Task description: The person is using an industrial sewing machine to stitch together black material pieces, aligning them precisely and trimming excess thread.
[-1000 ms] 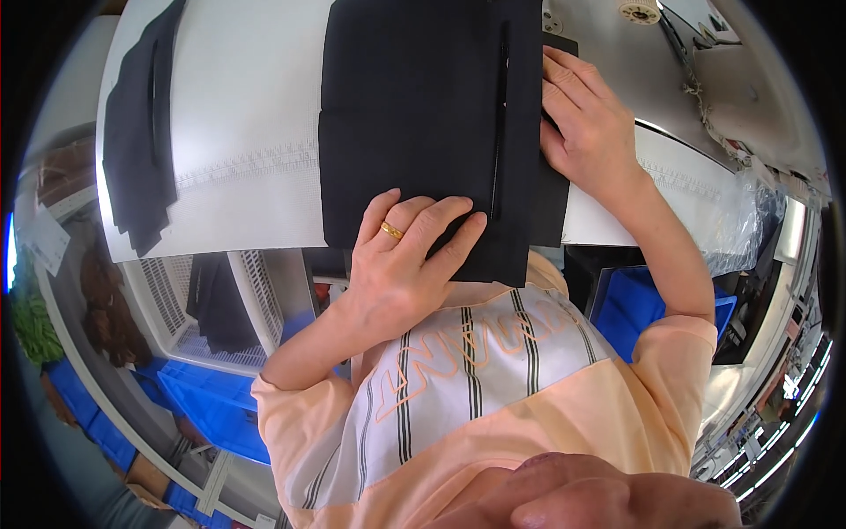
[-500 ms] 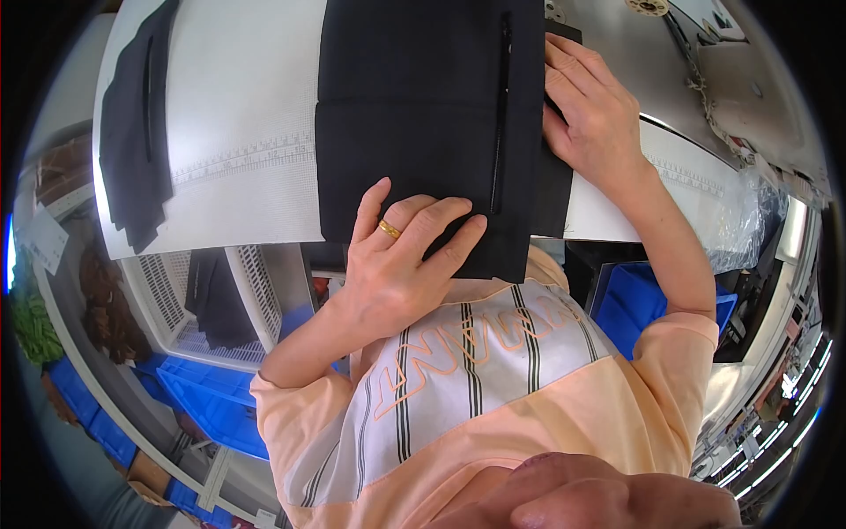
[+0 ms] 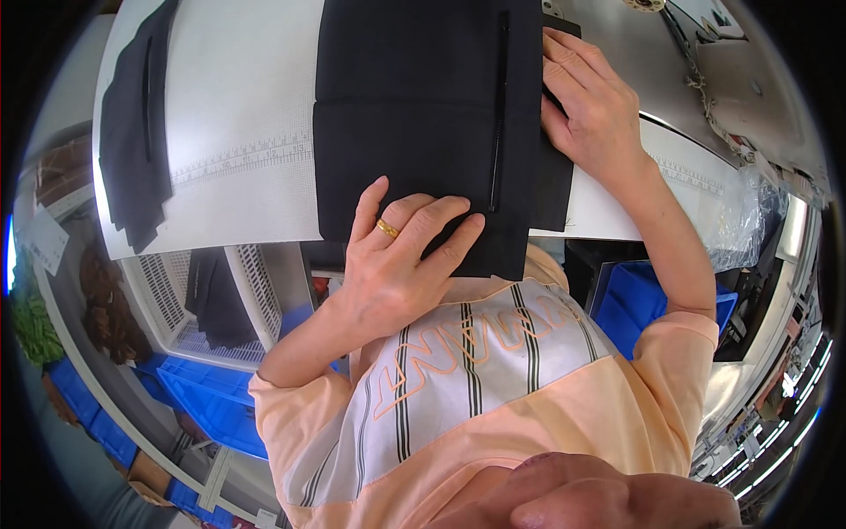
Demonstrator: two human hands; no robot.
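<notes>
A black fabric panel (image 3: pixel 405 141) with a zipper (image 3: pixel 500 115) along its right part lies on the white worktable, its lower edge hanging over the front. My left hand (image 3: pixel 405 238), wearing a gold ring, rests palm down on the panel's lower part, fingers spread. At the panel's upper right edge is my right hand (image 3: pixel 595 106), its fingers bent and close together on the edge. The fabric partly hides those fingertips. Another black layer (image 3: pixel 553 189) shows below that hand, beyond the panel's right edge.
More black fabric pieces (image 3: pixel 137 132) lie at the table's left. A printed ruler scale (image 3: pixel 242 159) crosses the white tabletop. Below stand a white basket (image 3: pixel 251 291) with black fabric and a blue crate (image 3: pixel 207 397). Metal machine parts (image 3: pixel 652 66) occupy the upper right, near clear plastic (image 3: pixel 749 220).
The black panel has shifted very slightly left, and both hands have moved a little with it. Their grip and placement look the same.
</notes>
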